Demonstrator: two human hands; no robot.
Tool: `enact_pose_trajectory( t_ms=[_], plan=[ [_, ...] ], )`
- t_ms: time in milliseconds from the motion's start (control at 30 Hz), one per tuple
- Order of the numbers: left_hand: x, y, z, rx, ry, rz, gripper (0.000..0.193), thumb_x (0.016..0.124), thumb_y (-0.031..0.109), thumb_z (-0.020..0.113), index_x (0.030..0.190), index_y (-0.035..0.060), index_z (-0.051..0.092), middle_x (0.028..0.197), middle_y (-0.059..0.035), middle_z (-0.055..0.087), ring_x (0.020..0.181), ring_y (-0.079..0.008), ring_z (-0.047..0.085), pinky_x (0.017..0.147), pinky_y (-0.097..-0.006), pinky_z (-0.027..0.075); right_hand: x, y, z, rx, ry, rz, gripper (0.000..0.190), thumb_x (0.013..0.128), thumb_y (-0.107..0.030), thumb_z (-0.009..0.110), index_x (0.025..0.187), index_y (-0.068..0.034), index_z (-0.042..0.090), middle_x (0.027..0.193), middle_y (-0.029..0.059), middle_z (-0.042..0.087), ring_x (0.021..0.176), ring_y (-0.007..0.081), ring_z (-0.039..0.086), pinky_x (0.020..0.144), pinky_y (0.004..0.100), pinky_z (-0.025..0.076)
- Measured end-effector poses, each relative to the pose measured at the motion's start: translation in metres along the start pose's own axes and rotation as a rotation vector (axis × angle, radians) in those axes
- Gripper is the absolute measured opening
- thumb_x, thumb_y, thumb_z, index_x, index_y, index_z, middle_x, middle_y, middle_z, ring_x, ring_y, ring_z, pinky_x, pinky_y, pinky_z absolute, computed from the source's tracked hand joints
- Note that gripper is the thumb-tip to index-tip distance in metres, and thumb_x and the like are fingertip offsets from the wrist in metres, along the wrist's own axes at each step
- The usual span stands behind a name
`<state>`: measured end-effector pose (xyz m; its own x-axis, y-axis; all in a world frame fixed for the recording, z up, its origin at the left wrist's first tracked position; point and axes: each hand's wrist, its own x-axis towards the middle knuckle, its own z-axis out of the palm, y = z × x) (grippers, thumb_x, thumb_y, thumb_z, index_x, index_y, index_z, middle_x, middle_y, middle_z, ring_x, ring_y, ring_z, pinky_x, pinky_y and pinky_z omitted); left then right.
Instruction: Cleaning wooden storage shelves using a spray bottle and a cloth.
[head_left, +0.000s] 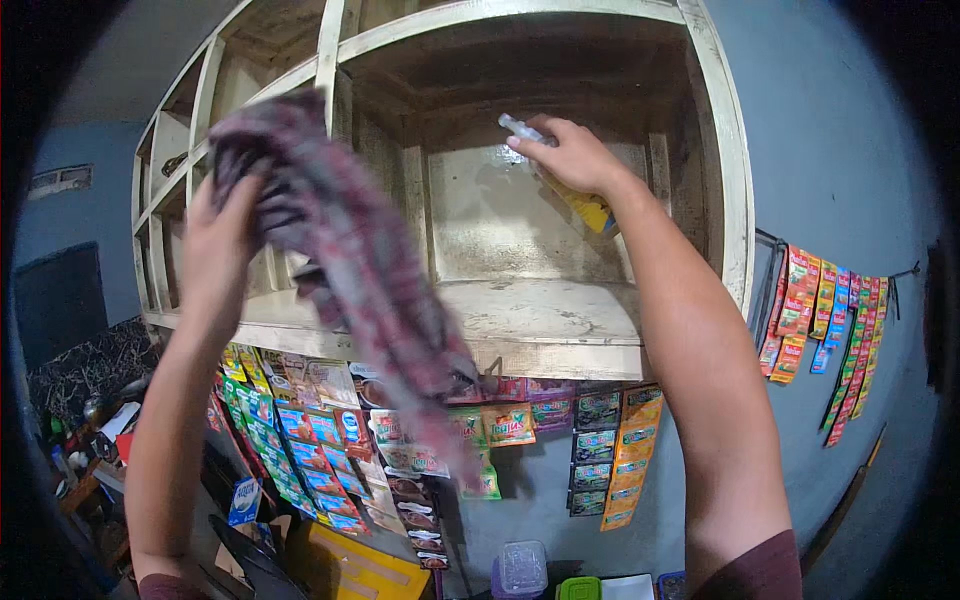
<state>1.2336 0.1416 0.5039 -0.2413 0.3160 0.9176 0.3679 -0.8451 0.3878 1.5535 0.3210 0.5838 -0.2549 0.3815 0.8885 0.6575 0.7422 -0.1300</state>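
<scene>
My left hand (225, 232) grips a checked red and grey cloth (352, 225), which hangs down blurred in front of the shelf edge. In my right hand (574, 154) is a spray bottle with a clear nozzle (517, 127) and a yellow label (589, 210). The bottle is raised inside a large compartment of a cream-painted wooden wall shelf (517, 360). Its back panel (495, 217) has a shiny patch near the nozzle. Dark stains mark the compartment's floor (547, 311).
Strips of drink sachets (300, 442) hang beneath the shelf. More sachet strips (795, 300) hang from a line on the blue wall (817, 150) at right. Below are a yellow board (352, 562), a clear plastic container (523, 566) and a green-lidded box (580, 589).
</scene>
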Motion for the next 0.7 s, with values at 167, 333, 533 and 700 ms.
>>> enact_pose_trajectory(
  t_ms=[167, 333, 533, 700],
  plan=[
    [0.029, -0.031, 0.106, 0.798, 0.021, 0.668, 0.050, 0.079, 0.014, 0.064, 0.124, 0.0004, 0.048, 0.118, -0.0235, 0.056, 0.116, -0.0372, 0.052, 0.099, -0.0415, 0.040, -0.001, -0.004, -0.009, 0.064, 0.033, 0.041, 0.070, 0.083, -0.054, 0.062, 0.130, -0.003, 0.056, 0.119, 0.0255, 0.062, 0.113, 0.0363, 0.060, 0.096, 0.0413, 0.046],
    [0.038, -0.088, 0.164, 1.381, -0.360, 0.564, 0.028, 0.087, 0.012, 0.051, 0.111, 0.0043, 0.061, 0.126, -0.0212, 0.055, 0.126, -0.0322, 0.049, 0.098, -0.0435, 0.044, 0.002, 0.020, -0.004, 0.270, 0.144, 0.115, 0.070, 0.083, -0.052, 0.063, 0.129, 0.001, 0.055, 0.113, 0.0259, 0.064, 0.103, 0.0346, 0.065, 0.091, 0.0389, 0.049],
    [0.115, -0.103, 0.186, 0.938, -0.024, -0.163, 0.032, 0.085, 0.019, 0.056, 0.107, -0.0035, 0.062, 0.115, -0.0280, 0.062, 0.107, -0.0429, 0.060, 0.092, -0.0456, 0.049, -0.003, 0.005, -0.010, 0.282, -0.013, 0.220, 0.073, 0.081, -0.050, 0.064, 0.131, 0.002, 0.052, 0.112, 0.0257, 0.064, 0.094, 0.0308, 0.067, 0.084, 0.0368, 0.052],
    [0.111, -0.114, 0.222, 0.481, -0.280, 0.302, 0.059, 0.085, 0.027, 0.059, 0.133, 0.0030, 0.036, 0.121, -0.0286, 0.056, 0.117, -0.0435, 0.052, 0.099, -0.0446, 0.042, 0.001, 0.016, -0.014, 0.073, 0.114, 0.191, 0.071, 0.081, -0.054, 0.059, 0.132, -0.006, 0.054, 0.126, 0.0235, 0.058, 0.120, 0.0387, 0.054, 0.102, 0.0404, 0.041]
  ],
)
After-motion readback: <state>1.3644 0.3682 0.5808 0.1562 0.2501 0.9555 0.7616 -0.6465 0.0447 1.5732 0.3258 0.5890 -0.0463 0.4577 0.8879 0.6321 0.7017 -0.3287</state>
